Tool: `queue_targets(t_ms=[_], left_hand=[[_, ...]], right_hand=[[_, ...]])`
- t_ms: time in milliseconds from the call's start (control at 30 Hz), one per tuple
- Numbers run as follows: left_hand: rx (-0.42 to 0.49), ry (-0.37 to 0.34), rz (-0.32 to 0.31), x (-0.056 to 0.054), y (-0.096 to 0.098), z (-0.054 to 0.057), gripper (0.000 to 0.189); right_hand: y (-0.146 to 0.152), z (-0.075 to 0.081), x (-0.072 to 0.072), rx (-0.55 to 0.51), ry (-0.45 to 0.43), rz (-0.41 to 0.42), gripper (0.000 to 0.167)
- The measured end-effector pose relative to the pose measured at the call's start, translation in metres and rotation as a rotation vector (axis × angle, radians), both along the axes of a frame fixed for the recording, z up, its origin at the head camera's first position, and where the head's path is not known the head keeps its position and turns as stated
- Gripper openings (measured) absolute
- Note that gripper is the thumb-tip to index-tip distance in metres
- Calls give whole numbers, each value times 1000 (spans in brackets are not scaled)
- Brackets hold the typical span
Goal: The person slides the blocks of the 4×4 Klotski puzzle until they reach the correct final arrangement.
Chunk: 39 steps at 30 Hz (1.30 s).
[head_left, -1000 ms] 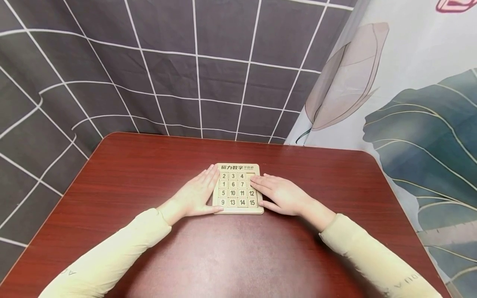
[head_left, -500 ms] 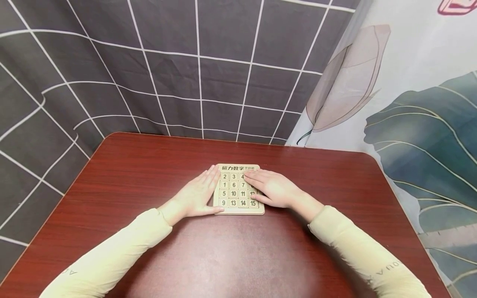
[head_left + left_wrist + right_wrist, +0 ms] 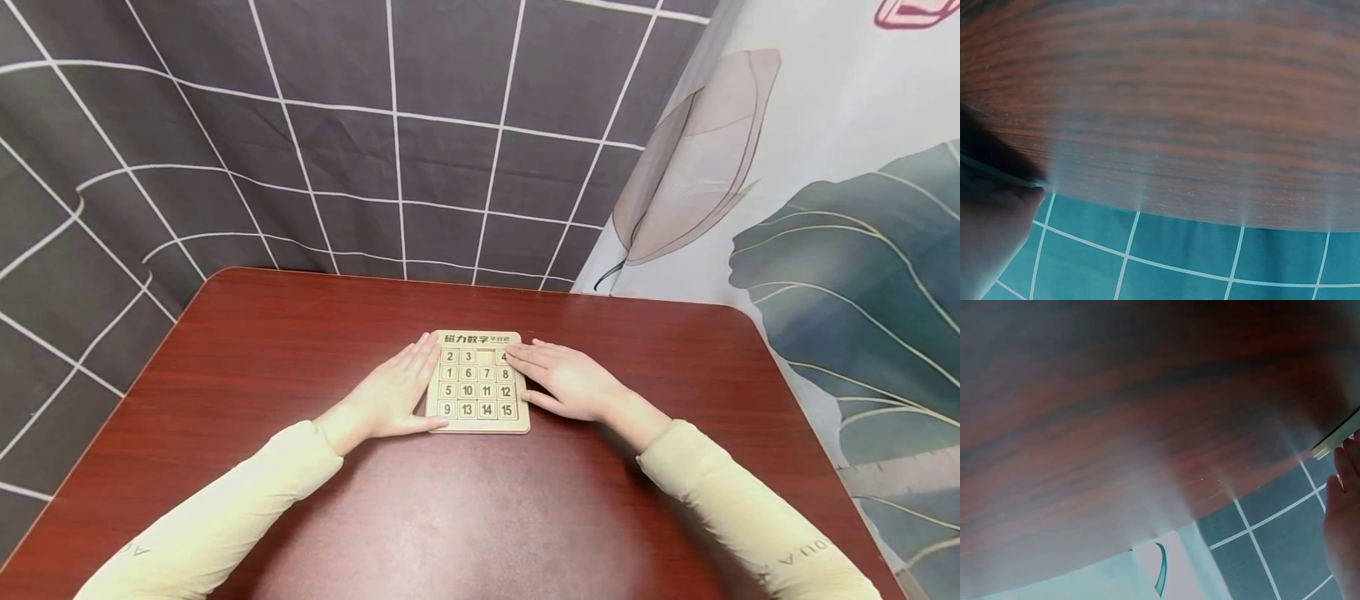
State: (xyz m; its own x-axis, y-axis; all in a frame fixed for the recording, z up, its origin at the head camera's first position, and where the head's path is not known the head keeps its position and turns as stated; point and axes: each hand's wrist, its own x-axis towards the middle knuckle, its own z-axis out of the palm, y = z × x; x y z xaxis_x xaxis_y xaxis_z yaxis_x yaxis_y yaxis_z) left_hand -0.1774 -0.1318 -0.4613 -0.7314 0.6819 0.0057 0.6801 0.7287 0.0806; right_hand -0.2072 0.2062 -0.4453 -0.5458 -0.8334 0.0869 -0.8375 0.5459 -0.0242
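A pale wooden number sliding puzzle (image 3: 480, 426) lies flat in the middle of the table. Its top row reads 2, 3, a gap, then the 4 tile (image 3: 503, 357) at the right end. My left hand (image 3: 392, 393) lies along the puzzle's left side with straight fingers, its thumb at the lower left corner. With fingers extended, my right hand (image 3: 573, 382) touches the 4 tile, and its thumb is by the right edge. The left wrist view catches part of the left hand (image 3: 991, 231); in the right wrist view the right hand (image 3: 1344, 519) is beside the puzzle's edge (image 3: 1337, 437).
The red-brown wooden table (image 3: 300, 333) extends around the puzzle. Behind it and at the left hangs a dark grid-patterned curtain (image 3: 337, 150). A white curtain (image 3: 825, 108) with large leaf prints hangs at the right.
My right hand reached left over the top row, then drew back right. The 4 tile slid one place right, so the gap moved from the corner to the third place. My left hand stayed put.
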Motion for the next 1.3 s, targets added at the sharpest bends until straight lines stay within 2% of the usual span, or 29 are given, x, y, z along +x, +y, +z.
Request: queue_targets(t_ms=[333, 700, 1000, 1300], left_hand=[[-9, 23, -13, 3, 0, 2, 111], [1, 12, -2, 3, 1, 2, 111], [-4, 10, -1, 2, 0, 2, 111], [-2, -10, 2, 2, 0, 3, 112]], right_hand=[[-24, 2, -3, -26, 5, 59, 62], [-50, 1, -7, 37, -16, 62, 61], [-38, 5, -3, 16, -37, 32, 61], [-27, 1, -5, -12, -28, 38, 60]])
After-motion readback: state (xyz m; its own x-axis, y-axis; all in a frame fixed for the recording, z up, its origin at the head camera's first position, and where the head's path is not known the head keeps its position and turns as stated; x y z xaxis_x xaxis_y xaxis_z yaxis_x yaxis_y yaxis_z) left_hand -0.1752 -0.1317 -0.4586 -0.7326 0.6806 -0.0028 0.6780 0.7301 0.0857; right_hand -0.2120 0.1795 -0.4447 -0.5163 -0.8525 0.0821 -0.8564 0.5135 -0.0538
